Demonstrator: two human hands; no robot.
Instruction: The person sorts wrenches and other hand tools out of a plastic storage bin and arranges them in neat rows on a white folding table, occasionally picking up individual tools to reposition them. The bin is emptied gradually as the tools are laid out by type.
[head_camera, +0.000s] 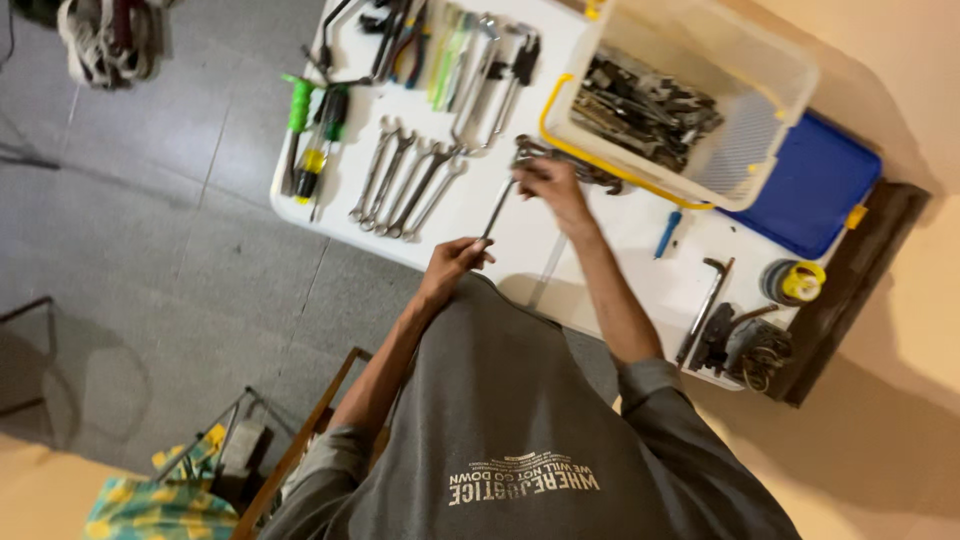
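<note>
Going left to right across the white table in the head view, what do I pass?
Green-handled screwdrivers → row of wrenches → long tool held in both hands → clear bin of metal parts → blue lid

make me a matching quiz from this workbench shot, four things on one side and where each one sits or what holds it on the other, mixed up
Things
1. long wrench
2. row of spanners
3. blue lid
4. heap of metal tools

Places
A. inside the clear tub with the yellow rim
B. lying flat beside the tub, towards the table's end
C. laid side by side on the white table, next to the green-handled screwdrivers
D. held at both ends, left hand and right hand

Pairs: 1-D, 2-C, 3-B, 4-A
</note>
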